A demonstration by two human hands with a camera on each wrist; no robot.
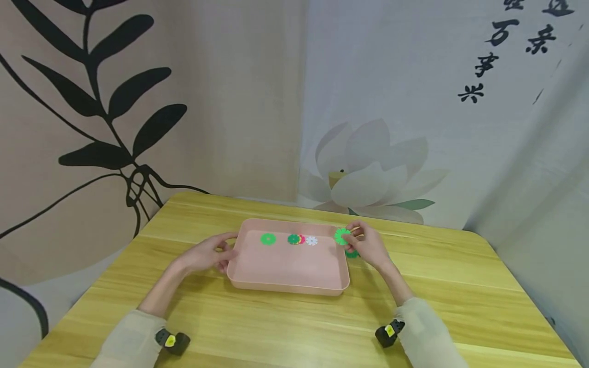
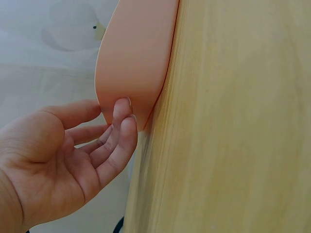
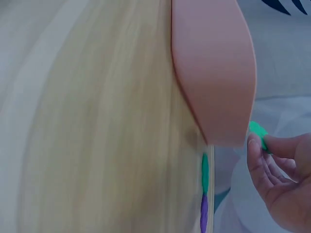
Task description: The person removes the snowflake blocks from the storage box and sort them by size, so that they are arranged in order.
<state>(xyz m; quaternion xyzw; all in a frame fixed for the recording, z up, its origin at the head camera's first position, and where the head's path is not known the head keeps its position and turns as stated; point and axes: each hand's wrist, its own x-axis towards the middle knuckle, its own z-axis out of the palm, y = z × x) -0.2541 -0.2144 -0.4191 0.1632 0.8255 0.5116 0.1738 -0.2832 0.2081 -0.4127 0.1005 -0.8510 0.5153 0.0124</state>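
A shallow pink tray (image 1: 287, 266) lies on the wooden table. My left hand (image 1: 209, 254) holds its left end, with thumb and fingers at the rim and outer wall in the left wrist view. Over the tray's far right corner, my right hand (image 1: 368, 245) pinches a bright green scalloped disc (image 1: 342, 236) between thumb and fingers. Inside the tray, toward the far side, lie a green disc (image 1: 268, 239), a dark green disc (image 1: 293, 239) overlapping a red-and-yellow piece (image 1: 301, 239), and a white flower-shaped disc (image 1: 312, 240).
Beside the tray's right end, a dark green piece (image 1: 352, 254) rests on the table (image 1: 276, 327), partly hidden by my right hand. A purple piece (image 3: 204, 213) adjoins it in the right wrist view. A printed curtain (image 1: 248, 102) hangs behind the table.
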